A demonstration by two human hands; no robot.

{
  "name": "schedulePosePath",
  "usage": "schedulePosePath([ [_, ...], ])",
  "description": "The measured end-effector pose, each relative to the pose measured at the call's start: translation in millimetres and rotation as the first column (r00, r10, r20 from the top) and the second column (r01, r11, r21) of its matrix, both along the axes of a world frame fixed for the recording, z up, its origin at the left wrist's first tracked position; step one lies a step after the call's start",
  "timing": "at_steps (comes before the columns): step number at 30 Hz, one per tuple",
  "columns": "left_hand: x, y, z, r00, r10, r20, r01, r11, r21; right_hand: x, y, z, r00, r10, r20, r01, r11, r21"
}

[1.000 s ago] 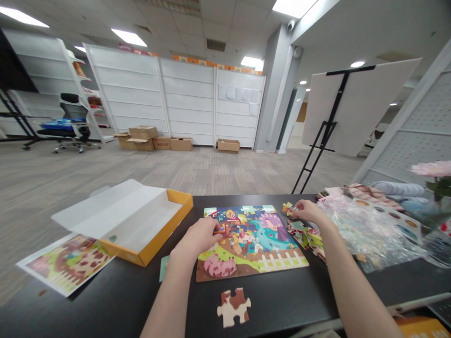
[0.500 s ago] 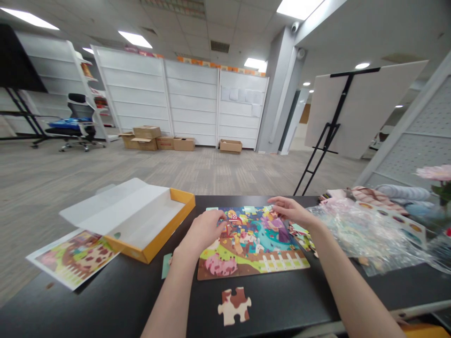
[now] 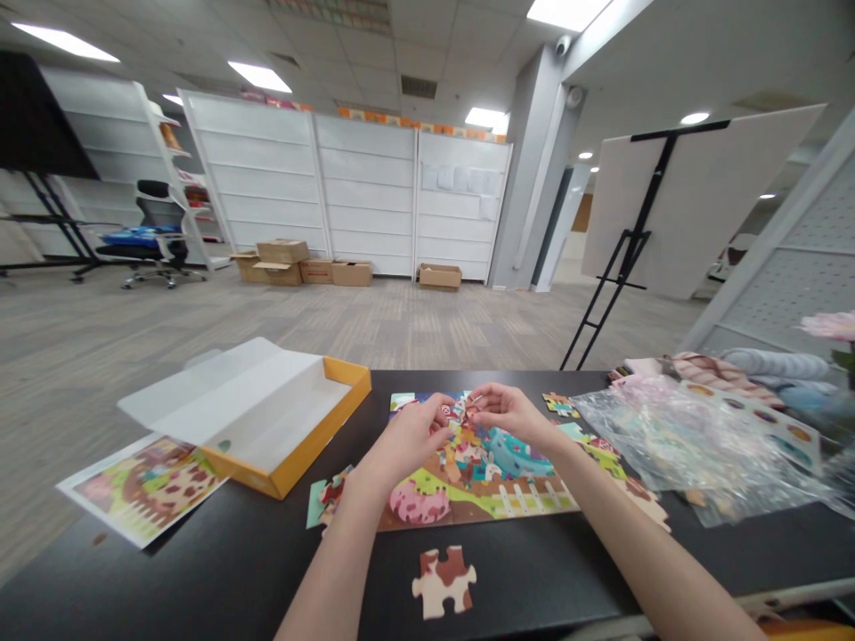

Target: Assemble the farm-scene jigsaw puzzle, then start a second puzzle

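A colourful farm jigsaw puzzle [image 3: 427,506] lies on the black table, with a pink pig and a white fence along its near edge. My left hand [image 3: 415,436] hovers over its upper left part, fingers bent and the thumb apart from them; nothing shows in its grasp. Facing it, my right hand [image 3: 513,417] pinches what looks like a small puzzle piece [image 3: 470,411], largely covered by the fingertips. One brown-and-cream puzzle piece [image 3: 444,583] sits alone in front of the puzzle. Loose pieces [image 3: 329,499] lie by my left forearm, and others [image 3: 605,454] are beside my right forearm.
An open yellow box [image 3: 321,436] with a white lid stands at left, partly over a printed picture sheet [image 3: 143,490]. A separate puzzle piece [image 3: 559,405] lies near the table's far edge. Crumpled clear plastic [image 3: 695,454] and rolled fabric [image 3: 735,383] crowd the right side.
My right hand has moved left across the puzzle, close to my left hand, and its fingers have drawn together. My left hand has shifted slightly right, uncovering loose pieces beside its forearm.
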State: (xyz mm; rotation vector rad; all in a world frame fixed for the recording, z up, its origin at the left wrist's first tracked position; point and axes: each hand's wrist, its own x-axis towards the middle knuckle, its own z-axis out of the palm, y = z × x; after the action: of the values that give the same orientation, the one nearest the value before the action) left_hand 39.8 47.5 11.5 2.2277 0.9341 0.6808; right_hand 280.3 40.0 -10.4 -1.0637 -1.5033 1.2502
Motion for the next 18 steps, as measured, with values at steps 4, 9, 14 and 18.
schedulePosePath([
  [4,-3,0,-0.1,1.0,0.03,-0.007,-0.03,1.0,0.008,-8,-5,2.2,0.998,-0.034,-0.049,0.032,0.999,-0.04],
  [9,-5,1,-2.2,0.999,0.003,0.048,-0.002,1.0,-0.007,-14,-6,1.9,0.989,-0.067,-0.135,0.056,0.995,-0.083],
  [14,-6,2,-2.0,0.998,-0.001,0.061,0.003,1.0,-0.025,-17,-5,-0.2,0.982,-0.094,-0.166,0.078,0.992,-0.102],
  [18,-5,1,0.5,0.996,0.001,0.084,0.004,0.999,-0.048,-20,-5,0.3,0.967,-0.139,-0.214,0.111,0.984,-0.14],
])
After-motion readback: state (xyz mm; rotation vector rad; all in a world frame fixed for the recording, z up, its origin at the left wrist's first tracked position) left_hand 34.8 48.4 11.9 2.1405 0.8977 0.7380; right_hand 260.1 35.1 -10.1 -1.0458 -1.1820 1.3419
